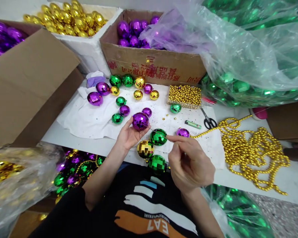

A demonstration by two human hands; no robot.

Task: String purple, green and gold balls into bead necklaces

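Observation:
A shiny purple mirrored ball ornament [140, 121] rests in the fingers of my left hand [129, 135]. From it a thin thread [154, 129] runs across to my right hand [190, 162], whose fingers are closed in a pinch with the forefinger extended along it. Whether a needle is also in that pinch I cannot make out. Between and below my hands hang or lie a green ball [158, 137], a gold ball [145, 149] and another green ball [157, 164], close together. A small purple ball [146, 112] sits just behind the held one.
Several loose balls, a box of gold beads [184, 96], a lighter [193, 124] and scissors [208, 119] lie on the white cloth [99, 122]. Gold bead strands [255, 155] spread at the right. Cartons [154, 64] and a foam box [89, 49] of balls line the back.

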